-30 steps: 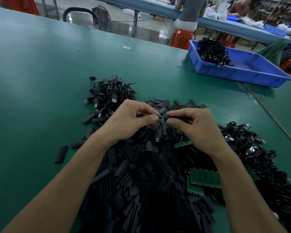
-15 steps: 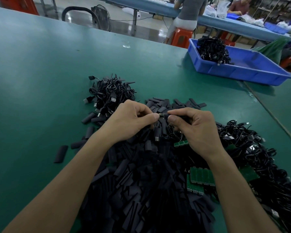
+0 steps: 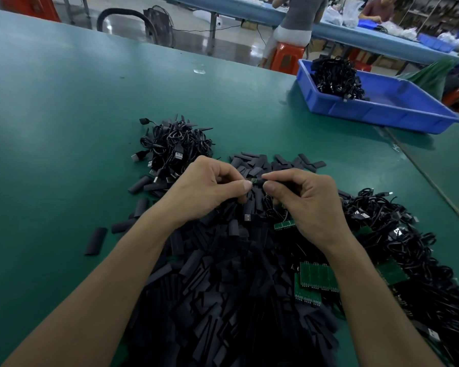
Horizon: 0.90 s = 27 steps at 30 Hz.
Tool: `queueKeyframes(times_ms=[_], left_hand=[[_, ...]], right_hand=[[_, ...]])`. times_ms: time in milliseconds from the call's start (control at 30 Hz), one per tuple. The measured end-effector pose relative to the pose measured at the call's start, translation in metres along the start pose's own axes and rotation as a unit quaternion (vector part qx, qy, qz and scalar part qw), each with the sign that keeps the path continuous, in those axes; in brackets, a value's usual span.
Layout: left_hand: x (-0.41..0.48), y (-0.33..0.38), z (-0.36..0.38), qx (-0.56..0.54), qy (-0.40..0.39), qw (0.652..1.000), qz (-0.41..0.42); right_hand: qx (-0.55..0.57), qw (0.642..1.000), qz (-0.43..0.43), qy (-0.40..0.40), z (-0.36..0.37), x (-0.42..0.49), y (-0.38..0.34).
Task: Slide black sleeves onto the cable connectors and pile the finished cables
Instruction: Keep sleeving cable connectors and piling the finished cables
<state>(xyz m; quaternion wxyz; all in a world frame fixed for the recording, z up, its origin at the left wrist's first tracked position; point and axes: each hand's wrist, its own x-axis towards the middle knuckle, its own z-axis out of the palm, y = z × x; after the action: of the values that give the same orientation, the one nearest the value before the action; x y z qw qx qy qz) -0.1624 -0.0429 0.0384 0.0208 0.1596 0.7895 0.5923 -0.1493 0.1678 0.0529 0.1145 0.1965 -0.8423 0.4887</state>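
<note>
At the fingertips of our left hand (image 3: 207, 192) we pinch the small green connector (image 3: 255, 180), our right hand (image 3: 310, 205) just beside it pinching a black sleeve (image 3: 260, 181) against its end, and we judge that keeping both in line and pushing straight seats it cleanly.

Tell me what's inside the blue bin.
In the blue bin, a heap of black cables sits at the far corner; anything beneath the heap is covered.
</note>
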Motion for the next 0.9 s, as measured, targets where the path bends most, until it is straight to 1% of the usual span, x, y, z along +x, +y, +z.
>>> queueKeyframes(times_ms=[167,267,367,433,567,633,900], left_hand=[[0.000,0.003,0.001,-0.007,-0.003,1.000,0.003],[0.000,0.004,0.002,-0.004,-0.015,1.000,0.007],[0.000,0.003,0.002,-0.010,-0.014,1.000,0.008],[0.000,0.003,0.002,-0.010,-0.016,1.000,-0.001],[-0.002,0.006,0.006,-0.001,0.001,1.000,-0.012],[-0.001,0.007,0.008,0.003,0.018,1.000,-0.012],[-0.001,0.006,0.016,0.018,0.063,0.998,0.001]], right_hand=[[0.043,0.999,0.011,0.004,-0.001,0.000,-0.002],[0.041,0.999,0.018,-0.020,-0.001,0.001,-0.003],[0.032,0.999,0.019,-0.013,0.001,0.001,-0.004],[0.037,0.999,0.023,0.016,0.003,0.001,-0.005],[0.058,0.988,0.051,0.134,0.010,0.000,-0.005],[0.066,0.980,0.057,0.177,0.014,-0.002,-0.005],[0.128,0.967,0.068,0.208,0.034,-0.003,-0.008]])
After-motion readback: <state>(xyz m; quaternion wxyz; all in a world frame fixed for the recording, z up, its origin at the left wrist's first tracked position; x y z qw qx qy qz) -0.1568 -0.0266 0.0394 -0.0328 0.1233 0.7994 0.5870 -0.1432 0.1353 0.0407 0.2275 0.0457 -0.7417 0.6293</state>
